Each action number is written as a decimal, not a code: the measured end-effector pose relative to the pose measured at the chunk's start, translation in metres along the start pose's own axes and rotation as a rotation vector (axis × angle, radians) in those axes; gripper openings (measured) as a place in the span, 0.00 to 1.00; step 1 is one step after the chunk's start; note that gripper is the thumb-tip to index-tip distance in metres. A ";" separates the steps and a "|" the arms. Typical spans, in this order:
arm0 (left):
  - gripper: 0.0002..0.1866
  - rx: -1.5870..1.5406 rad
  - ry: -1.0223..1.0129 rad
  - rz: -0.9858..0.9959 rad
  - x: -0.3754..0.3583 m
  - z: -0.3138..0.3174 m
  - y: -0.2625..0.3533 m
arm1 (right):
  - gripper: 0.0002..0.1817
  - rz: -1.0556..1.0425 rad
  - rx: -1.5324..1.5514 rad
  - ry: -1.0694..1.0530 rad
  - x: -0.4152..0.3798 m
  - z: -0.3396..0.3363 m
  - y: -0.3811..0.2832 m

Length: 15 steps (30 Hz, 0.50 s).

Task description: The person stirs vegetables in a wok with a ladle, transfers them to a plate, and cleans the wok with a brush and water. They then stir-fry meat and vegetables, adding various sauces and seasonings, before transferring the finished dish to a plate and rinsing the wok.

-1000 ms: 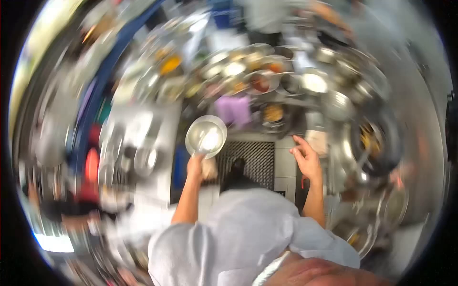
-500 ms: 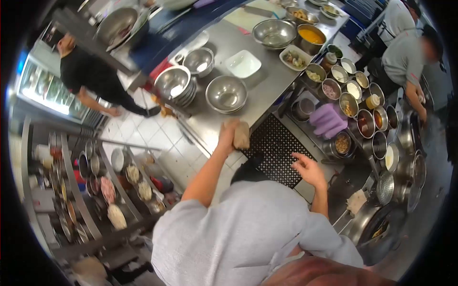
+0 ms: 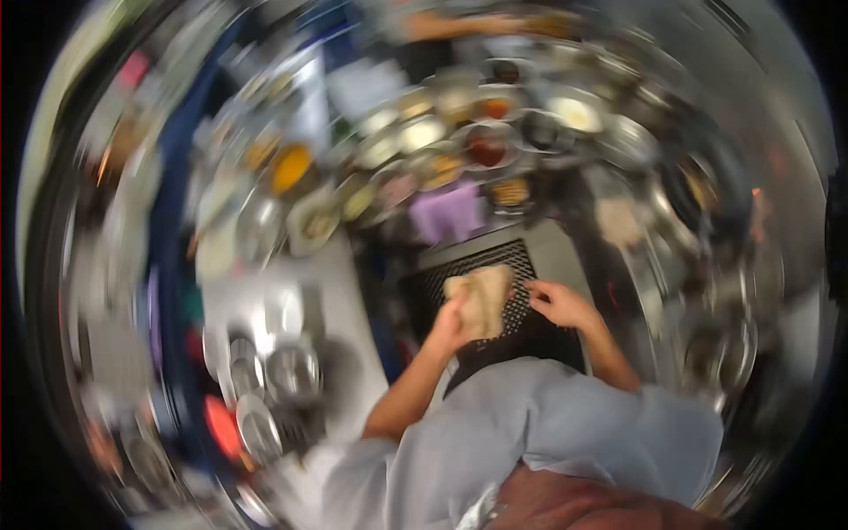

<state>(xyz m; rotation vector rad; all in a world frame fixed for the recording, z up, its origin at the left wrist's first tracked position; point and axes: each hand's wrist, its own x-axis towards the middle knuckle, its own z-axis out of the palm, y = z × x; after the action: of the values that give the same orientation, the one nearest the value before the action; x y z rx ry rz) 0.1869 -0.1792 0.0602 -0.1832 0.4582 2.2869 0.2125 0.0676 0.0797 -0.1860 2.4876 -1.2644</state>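
Observation:
A folded beige cloth (image 3: 488, 302) is gripped by my left hand (image 3: 451, 321), its fingers closed on the near edge. The cloth is held in front of my body, above the perforated black floor mat (image 3: 526, 256). Just right of the cloth is my right hand (image 3: 564, 306), apart from it and holding nothing. Its fingers point left, partly curled, with the fingertips spaced apart.
A steel counter (image 3: 349, 305) with metal bowls (image 3: 293, 373) stands to the left. Ahead are several containers of ingredients and a purple cloth (image 3: 447, 213). A dark pan (image 3: 698, 190) sits on the right. Another person's arm (image 3: 468, 25) reaches in at the far top. Much is motion-blurred.
My view and body have turned right, so the counter now lies left and the ingredient containers ahead. My left hand has carried the cloth from beside the counter to near my right hand.

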 end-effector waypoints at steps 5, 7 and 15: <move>0.43 0.146 -0.183 -0.173 0.101 0.036 -0.023 | 0.25 0.181 -0.386 0.755 -0.047 -0.119 0.032; 0.42 0.150 -0.128 -0.158 0.140 0.051 -0.045 | 0.26 0.247 -0.560 1.139 -0.079 -0.173 0.050; 0.27 0.491 -0.003 -0.379 0.325 0.160 -0.129 | 0.44 0.884 -0.087 0.909 -0.110 -0.238 0.186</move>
<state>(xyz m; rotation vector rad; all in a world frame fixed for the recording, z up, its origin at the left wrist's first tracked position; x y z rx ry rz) 0.0602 0.1830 0.0859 -0.0157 0.8845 1.7479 0.2371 0.3882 0.0867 1.5961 2.6769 -0.9099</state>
